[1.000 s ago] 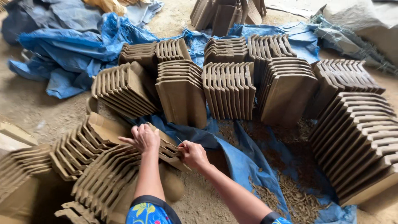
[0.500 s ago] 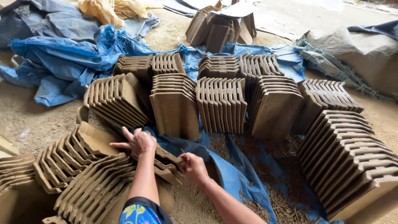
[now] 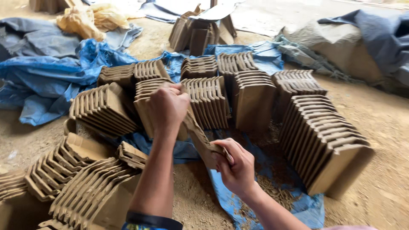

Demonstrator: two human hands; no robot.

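A clay roof tile [image 3: 200, 136], brown, unfired-looking and ridged along its edge, is held tilted above the blue tarp [image 3: 264, 170] in the middle of the scene. Its far upper end is gripped by the left hand [image 3: 167, 106], fingers clenched around it, and its near lower end is pinched by the right hand [image 3: 235, 167]. Stacked tiles [image 3: 324, 140] are ranged around.

The tile [image 3: 200, 136] looks like unfired brown clay, matt and slightly rough, as do the stacked tiles [image 3: 324, 140] at three o'clock. The blue tarpaulin [image 3: 47, 81] at ten o'clock is crinkled, faintly glossy plastic. The floor [image 3: 375, 115] is dusty, gritty earth.
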